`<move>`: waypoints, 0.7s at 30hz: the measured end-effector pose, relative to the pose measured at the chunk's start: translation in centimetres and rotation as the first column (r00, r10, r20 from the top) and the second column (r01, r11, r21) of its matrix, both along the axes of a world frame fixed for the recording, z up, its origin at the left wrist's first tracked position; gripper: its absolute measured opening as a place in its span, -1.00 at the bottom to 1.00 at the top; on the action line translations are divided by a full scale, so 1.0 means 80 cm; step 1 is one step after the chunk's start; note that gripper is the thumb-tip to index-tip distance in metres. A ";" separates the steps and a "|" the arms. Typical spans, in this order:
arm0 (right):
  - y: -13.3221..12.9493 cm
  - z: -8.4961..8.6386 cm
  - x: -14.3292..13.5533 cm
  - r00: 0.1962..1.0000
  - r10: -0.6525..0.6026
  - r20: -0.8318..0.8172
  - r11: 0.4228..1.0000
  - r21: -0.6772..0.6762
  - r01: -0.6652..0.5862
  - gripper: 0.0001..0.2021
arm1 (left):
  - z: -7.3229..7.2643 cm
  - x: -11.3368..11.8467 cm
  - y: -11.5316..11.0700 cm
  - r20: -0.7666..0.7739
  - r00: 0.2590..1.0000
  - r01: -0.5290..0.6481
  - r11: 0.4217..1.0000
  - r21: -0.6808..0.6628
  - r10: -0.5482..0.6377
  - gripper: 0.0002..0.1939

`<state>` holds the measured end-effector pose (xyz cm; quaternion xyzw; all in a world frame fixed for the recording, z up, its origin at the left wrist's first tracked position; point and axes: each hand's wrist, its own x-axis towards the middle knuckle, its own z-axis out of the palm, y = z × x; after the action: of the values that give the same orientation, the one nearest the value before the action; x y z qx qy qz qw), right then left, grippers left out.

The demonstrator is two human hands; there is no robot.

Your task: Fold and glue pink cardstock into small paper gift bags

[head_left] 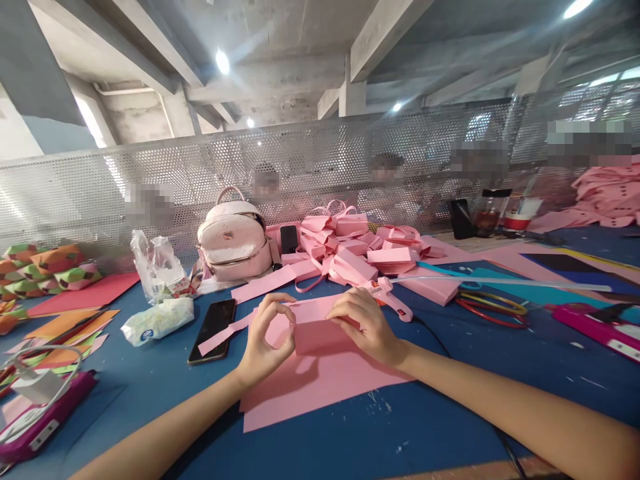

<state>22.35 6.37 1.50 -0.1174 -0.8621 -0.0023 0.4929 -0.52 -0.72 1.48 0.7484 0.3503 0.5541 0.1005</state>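
Both my hands are over the blue table, at a folded piece of pink paper (316, 327) that stands up from a flat pink sheet (320, 397). My left hand (265, 337) curls thumb and fingers together at the paper's left edge. With thumb and fingertips pinched, my right hand (367, 325) grips its upper right part. Just behind my right hand lies a pale glue gun (387, 298), its dark cord running off to the right. A narrow pink paper strip (220, 339) lies across a black phone (210, 331) left of my left hand.
A pile of folded pink paper pieces (350, 247) fills the back middle, beside a pale backpack (233, 240). At left are a tissue pack (157, 321) and a magenta power strip (55, 417). Scissors (493, 310) and another power strip (600, 330) lie at right.
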 end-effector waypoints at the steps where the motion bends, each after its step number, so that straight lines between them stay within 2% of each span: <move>1: 0.000 0.000 0.000 1.000 0.000 0.001 1.000 0.000 0.000 -0.89 | 0.000 0.000 0.000 0.002 1.000 0.001 1.000 -0.003 -0.001 -0.84; 13: 0.000 -0.001 0.000 1.000 -0.001 0.007 1.000 0.012 0.001 -0.88 | -0.004 -0.001 0.002 0.038 0.999 0.015 0.999 -0.050 -0.013 -0.88; 17: -0.001 0.000 0.001 1.000 -0.002 0.009 1.000 0.007 0.002 -0.88 | -0.012 0.000 0.008 0.034 0.997 0.067 0.990 -0.125 -0.063 -0.64; 21: -0.002 0.002 0.000 1.000 0.001 0.001 1.000 0.000 -0.001 -0.87 | -0.023 0.000 0.016 0.006 0.990 0.137 0.954 -0.265 -0.140 -0.42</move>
<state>22.38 6.21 1.64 -0.1168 -0.8625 -0.0023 0.4924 -0.49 0.53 -0.32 0.7545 0.3687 0.4890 0.2360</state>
